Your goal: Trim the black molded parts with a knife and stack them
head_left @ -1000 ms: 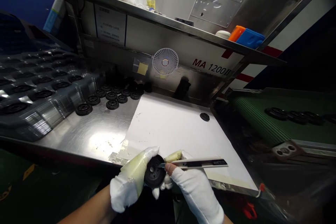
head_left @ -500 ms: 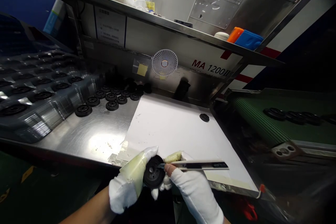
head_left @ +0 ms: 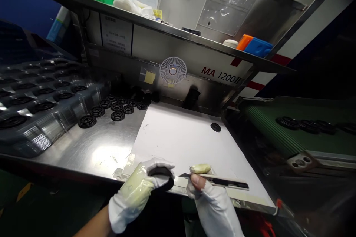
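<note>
My left hand (head_left: 133,196), in a white glove with a yellowish fingertip cover, is shut on a black rubber disc (head_left: 161,172), which now shows mostly edge-on and is partly hidden by the fingers. My right hand (head_left: 213,205), in a white fingerless glove, grips a snap-off utility knife (head_left: 219,181) with a slim black-and-silver body. Its blade points left towards the disc, with a gap between them. Both hands are above the near edge of a white sheet (head_left: 178,140) on a stainless steel table (head_left: 102,152). A small black disc (head_left: 215,127) lies on the sheet.
Several black discs (head_left: 116,116) stand on the steel at the back left, beside a clear moulded tray (head_left: 41,100) holding more. More sit on a green conveyor belt (head_left: 289,129) at the right. A steel shelf (head_left: 155,26) runs overhead, with a small fan (head_left: 172,70) below it.
My hands have moved apart. The disc has turned from face-on to nearly edge-on, and the knife blade has come away from it towards the right.
</note>
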`<state>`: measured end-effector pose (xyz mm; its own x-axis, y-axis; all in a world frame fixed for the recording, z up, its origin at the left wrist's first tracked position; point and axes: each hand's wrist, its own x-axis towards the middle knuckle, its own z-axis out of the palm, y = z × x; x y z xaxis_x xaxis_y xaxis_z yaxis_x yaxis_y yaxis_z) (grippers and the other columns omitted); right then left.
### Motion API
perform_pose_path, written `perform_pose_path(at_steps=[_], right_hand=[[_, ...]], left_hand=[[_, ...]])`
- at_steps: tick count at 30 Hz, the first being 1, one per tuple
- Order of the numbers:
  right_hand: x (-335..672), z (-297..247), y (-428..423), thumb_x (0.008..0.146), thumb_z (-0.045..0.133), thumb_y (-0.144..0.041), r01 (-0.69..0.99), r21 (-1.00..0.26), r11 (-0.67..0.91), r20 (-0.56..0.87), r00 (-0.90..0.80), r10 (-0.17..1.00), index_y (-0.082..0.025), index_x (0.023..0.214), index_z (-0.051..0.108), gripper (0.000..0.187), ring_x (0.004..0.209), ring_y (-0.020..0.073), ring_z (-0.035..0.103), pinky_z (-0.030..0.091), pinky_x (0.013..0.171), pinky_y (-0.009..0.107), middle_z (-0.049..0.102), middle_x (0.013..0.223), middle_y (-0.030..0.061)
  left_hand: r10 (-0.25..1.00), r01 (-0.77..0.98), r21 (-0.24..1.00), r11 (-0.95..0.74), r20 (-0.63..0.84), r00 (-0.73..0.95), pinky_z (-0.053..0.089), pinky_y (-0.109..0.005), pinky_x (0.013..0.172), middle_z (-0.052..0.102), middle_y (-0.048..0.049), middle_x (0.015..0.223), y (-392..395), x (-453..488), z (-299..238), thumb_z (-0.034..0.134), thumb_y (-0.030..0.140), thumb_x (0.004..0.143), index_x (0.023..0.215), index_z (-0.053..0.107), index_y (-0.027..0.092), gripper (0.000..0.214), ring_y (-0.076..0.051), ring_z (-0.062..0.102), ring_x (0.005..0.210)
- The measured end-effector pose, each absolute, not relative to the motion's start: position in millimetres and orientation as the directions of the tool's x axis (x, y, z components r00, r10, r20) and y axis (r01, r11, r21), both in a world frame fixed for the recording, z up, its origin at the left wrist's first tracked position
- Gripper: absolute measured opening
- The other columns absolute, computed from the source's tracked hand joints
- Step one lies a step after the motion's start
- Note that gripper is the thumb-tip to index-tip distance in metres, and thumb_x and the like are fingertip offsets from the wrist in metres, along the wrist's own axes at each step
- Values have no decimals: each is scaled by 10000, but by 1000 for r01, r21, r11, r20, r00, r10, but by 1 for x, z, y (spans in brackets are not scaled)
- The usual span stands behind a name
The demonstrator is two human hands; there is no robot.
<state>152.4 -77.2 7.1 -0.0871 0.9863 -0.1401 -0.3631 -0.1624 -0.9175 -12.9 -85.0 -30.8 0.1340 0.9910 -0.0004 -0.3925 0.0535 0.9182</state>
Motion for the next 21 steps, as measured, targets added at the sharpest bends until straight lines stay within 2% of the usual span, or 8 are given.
perform_pose_path(at_steps=[3,6,9,14,21], right_hand=[[142,6,-84,683,695,-243,-435,-877,-204,-192,-73,979,-183,642,575,141,471,87,407,353,455,223,465,524,-41],[132,2,-87,662,718,-272,-416,-885,-208,-209,-43,977,-187,715,587,165,429,83,402,313,409,211,482,483,-47],[129,-3,-87,630,746,-299,-345,-925,-160,-174,9,985,-176,689,582,214,395,84,413,324,399,213,496,438,-49],[132,-12,-86,612,764,-350,-289,-951,-109,-118,12,993,-166,659,565,275,335,74,430,313,353,187,531,387,-46],[140,-13,-87,583,787,-384,-277,-948,-157,-148,-51,988,-185,702,542,337,287,95,446,340,336,199,557,368,-48]], left_hand=[[997,-459,888,-14,50,66,452,-361,841,677,-77,957,-86,-10,-36,631,242,701,909,686,182,223,-238,594,922],[994,-481,874,66,-13,113,456,-371,843,698,-69,886,-86,-4,-24,654,195,661,841,707,174,188,-236,611,881],[981,-475,874,100,-8,193,469,-377,816,704,-67,825,-86,-1,-11,661,156,637,824,718,168,195,-231,623,814],[979,-469,878,93,6,205,481,-371,789,703,-67,845,-84,-3,-14,661,200,662,863,721,186,210,-226,622,801],[979,-434,899,56,37,202,460,-353,823,701,-54,859,-85,-3,-19,655,169,664,869,722,204,218,-218,610,842]])
